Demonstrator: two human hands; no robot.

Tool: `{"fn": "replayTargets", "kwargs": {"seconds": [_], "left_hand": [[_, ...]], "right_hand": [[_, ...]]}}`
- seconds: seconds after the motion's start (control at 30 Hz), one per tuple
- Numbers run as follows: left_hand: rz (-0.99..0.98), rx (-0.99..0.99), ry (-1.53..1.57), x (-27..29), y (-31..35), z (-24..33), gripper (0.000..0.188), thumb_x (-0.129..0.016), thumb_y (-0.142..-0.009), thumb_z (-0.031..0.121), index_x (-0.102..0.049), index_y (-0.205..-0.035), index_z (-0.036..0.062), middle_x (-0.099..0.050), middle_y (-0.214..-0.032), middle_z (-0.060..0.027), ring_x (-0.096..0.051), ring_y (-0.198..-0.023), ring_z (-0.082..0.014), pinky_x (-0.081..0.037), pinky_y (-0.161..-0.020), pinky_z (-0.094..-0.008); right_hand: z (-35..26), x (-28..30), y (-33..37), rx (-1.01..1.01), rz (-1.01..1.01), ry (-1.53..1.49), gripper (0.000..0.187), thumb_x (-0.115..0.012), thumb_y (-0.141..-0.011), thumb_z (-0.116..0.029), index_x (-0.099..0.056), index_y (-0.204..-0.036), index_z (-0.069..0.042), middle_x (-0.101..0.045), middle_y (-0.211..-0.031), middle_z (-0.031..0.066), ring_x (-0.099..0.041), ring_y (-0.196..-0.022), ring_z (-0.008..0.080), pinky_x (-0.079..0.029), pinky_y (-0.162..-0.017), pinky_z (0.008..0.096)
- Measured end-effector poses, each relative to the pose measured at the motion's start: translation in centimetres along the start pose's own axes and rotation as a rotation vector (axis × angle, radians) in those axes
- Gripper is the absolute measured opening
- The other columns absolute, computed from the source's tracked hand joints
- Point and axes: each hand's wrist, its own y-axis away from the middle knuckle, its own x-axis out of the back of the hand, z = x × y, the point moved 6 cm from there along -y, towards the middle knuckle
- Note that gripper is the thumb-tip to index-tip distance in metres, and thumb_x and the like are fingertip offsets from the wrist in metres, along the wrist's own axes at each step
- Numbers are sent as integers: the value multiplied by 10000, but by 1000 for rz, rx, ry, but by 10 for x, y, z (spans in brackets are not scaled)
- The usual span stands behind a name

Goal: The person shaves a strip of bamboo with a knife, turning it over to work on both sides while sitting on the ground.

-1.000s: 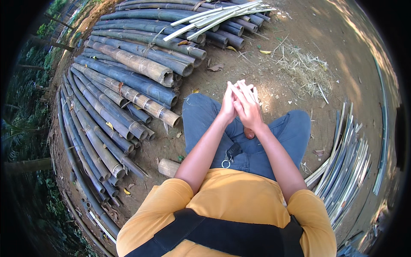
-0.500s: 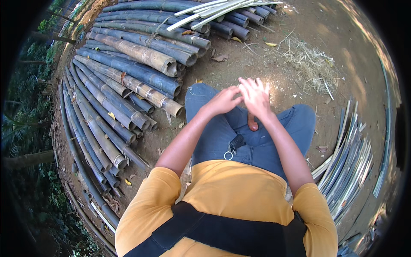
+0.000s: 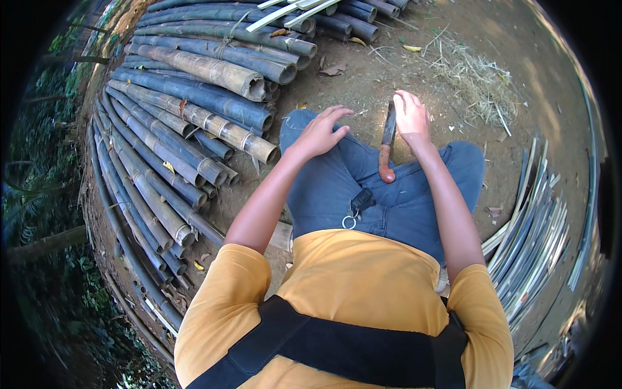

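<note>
My left hand (image 3: 322, 134) hovers over my left thigh, its thumb apart from the fingers and nothing in it. My right hand (image 3: 413, 118) is held above the inner side of my right knee, fingers stretched forward and no object visible in it. Just left of it, a knife (image 3: 386, 160) with a dark blade and a reddish-brown wooden handle lies between my legs, handle end toward me. The right fingers are close beside the blade; whether they touch it I cannot tell. A black clip with a metal ring (image 3: 349, 222) hangs at my waist on blue trousers.
Dark and brown bamboo poles (image 3: 214, 68) lie piled on the left and ahead, with pale split strips (image 3: 285, 14) on top. A heap of shavings (image 3: 476, 84) is ahead right. A bundle of thin bamboo strips (image 3: 528, 240) lies at my right, beyond it long slats (image 3: 588, 214).
My hands were together over the knife and have moved apart, the left one to the left, the right one to the right. The knife's blade now shows.
</note>
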Motion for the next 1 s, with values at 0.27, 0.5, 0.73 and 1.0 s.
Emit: {"fn": "replayTargets", "kwargs": {"seconds": [0.27,0.5,0.73,1.0], "left_hand": [[319,2,-102,64,78,-57,198,-616,-931,97,-706,-1108,99,-575,-1359,-145,-544,-1259,-337,-417,-1059,-416],[723,407,321,124,150,-148,213,-546,-1014,139,-651,-1172,43,-675,-1159,-59,-654,-995,-123,-518,-773,-263],[753,470,438,89,175,-163,188,-547,-1012,133,-649,-1145,48,-674,-1130,-32,-656,-857,-103,-509,-676,-237],[654,362,427,79,111,-137,199,-561,-1007,134,-651,-1153,34,-683,-1014,-30,-656,-836,-98,-507,-658,-238]], "right_hand": [[-138,-24,125,931,-509,-232,310,-593,-937,-257,-654,-1217,-139,-554,-1375,143,-511,-1293,305,-382,-1107,456],[-168,-128,135,1384,-679,-307,397,-555,-955,-435,-646,-1277,-221,-519,-1435,141,-438,-1385,290,-258,-1197,505],[-192,-143,33,676,-172,143,442,-548,-930,-337,-566,-1320,-129,-523,-1384,180,-435,-1345,392,-283,-1136,607],[-134,-169,11,533,-505,119,455,-428,-1007,-438,-570,-1364,-194,-465,-1467,160,-446,-1365,329,-244,-1180,565]]}}
